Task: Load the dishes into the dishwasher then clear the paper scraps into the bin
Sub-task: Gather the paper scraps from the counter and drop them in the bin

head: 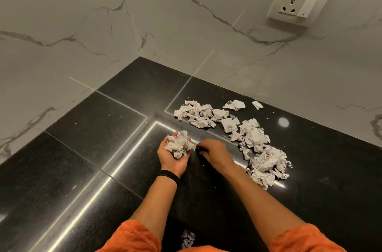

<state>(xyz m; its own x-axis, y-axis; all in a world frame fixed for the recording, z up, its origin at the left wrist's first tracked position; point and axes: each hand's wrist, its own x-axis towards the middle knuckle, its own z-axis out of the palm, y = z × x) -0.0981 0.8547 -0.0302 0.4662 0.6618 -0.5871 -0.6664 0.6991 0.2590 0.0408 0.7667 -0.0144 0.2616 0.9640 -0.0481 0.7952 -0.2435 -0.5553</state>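
My left hand [172, 161] is cupped palm up over the black counter [86, 148] and holds a wad of crumpled paper scraps [179, 144]. My right hand [213, 151] lies palm down beside it, its fingertips pinched on a tiny scrap at the wad's edge. Several crumpled paper scraps [256, 140] lie in a curved trail on the counter to the right of my hands, from a far cluster [196, 113] to a near heap [266, 167]. Two single scraps [235, 105] rest by the wall. No dishes, dishwasher or bin are in view.
Marble-look walls meet in a corner [139, 56] behind the counter. A socket and switch plate [297, 4] is on the right wall. A crumpled scrap [188, 238] lies below the counter's front edge, between my orange sleeves.
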